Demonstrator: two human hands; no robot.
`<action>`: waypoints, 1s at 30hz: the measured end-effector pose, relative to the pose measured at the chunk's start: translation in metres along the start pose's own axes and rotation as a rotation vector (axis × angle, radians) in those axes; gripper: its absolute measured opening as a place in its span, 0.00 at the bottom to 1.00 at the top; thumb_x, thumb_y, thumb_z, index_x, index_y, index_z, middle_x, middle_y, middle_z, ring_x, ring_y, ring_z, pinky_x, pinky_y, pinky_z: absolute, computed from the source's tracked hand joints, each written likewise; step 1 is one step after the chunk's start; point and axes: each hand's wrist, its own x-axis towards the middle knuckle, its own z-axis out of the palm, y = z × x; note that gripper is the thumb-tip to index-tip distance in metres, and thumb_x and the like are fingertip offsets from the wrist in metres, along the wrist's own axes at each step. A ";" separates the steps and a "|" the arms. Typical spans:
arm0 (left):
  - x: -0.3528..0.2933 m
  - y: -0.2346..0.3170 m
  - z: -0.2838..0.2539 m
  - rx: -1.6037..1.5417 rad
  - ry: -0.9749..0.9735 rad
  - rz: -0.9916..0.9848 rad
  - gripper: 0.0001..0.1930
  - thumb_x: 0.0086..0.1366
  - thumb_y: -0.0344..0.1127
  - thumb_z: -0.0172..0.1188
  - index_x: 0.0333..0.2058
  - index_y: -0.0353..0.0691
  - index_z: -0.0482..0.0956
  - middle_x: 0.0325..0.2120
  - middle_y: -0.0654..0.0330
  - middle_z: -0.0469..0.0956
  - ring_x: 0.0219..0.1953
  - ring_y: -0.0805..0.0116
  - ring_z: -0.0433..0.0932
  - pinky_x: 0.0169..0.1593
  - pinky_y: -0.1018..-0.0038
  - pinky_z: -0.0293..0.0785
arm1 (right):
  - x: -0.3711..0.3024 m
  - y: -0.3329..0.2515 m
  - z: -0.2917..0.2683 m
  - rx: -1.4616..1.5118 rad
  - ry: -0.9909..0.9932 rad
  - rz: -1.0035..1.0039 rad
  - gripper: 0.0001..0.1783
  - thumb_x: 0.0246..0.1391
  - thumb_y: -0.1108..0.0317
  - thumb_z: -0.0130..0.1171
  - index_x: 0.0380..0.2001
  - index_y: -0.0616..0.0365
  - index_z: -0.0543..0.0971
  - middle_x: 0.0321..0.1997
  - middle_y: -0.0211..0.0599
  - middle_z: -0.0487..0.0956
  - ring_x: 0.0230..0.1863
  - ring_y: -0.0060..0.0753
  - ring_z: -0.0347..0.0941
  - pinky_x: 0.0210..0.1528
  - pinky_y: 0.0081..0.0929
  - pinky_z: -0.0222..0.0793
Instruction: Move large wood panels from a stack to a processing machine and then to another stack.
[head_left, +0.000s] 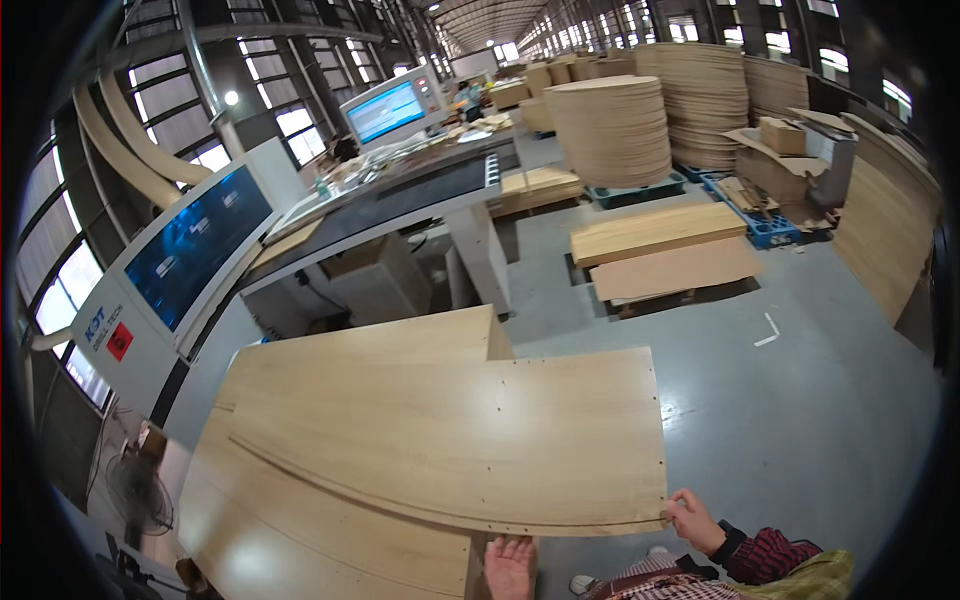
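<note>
A light wood-grain panel [460,440] with small drilled holes lies skewed on top of a stack of similar boards [300,530]. My right hand [692,520] pinches the panel's near right corner, its sleeve red plaid. My left hand [511,566] lies flat under or against the panel's near edge, fingers together. The panel's near edge hangs past the stack below it.
A grey and white machine [180,270] with blue screens stands at the left, a fan [140,495] at lower left. Low board stacks [660,250] lie on the grey floor ahead. Tall piles of round discs [610,125] fill the back, and boards lean at right [885,230].
</note>
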 end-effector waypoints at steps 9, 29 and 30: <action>0.045 -0.026 -0.013 0.016 -0.065 0.084 0.21 0.65 0.44 0.45 0.52 0.40 0.63 0.49 0.58 0.69 0.49 0.62 0.70 0.53 0.62 0.67 | -0.045 0.022 -0.123 -0.207 0.262 -0.130 0.16 0.57 0.59 0.47 0.37 0.63 0.70 0.23 0.27 0.69 0.21 0.16 0.61 0.22 0.17 0.59; -0.125 -0.179 0.015 -0.070 0.102 -0.055 0.21 0.67 0.43 0.45 0.53 0.35 0.62 0.51 0.56 0.67 0.52 0.64 0.67 0.56 0.67 0.63 | -0.105 0.033 -0.332 -0.845 0.074 -0.024 0.23 0.58 0.69 0.39 0.57 0.60 0.62 0.61 0.60 0.57 0.62 0.58 0.51 0.64 0.40 0.43; -0.128 -0.177 0.016 -0.072 0.112 -0.053 0.21 0.67 0.43 0.45 0.53 0.35 0.62 0.51 0.56 0.67 0.52 0.64 0.67 0.56 0.67 0.63 | -0.106 0.037 -0.334 -0.880 0.071 -0.113 0.22 0.59 0.66 0.40 0.56 0.61 0.64 0.56 0.58 0.62 0.56 0.55 0.57 0.59 0.39 0.51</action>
